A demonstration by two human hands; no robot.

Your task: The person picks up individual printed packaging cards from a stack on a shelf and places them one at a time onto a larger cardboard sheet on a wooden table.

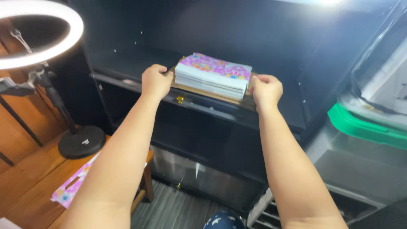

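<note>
A stack of flat folded paper bags (214,73), pink and colourful on top with white edges, lies on a brown board (220,94) that rests on a black shelf (127,76). My left hand (156,81) is closed on the board's left edge. My right hand (266,90) is closed on its right edge. Both arms reach forward and up to the shelf.
A lit ring light (42,36) on a black stand with a round base (81,142) stands on a wooden table (29,174) at the left. Another pink bag (72,186) lies flat on that table. A green-rimmed bin (364,127) is at the right.
</note>
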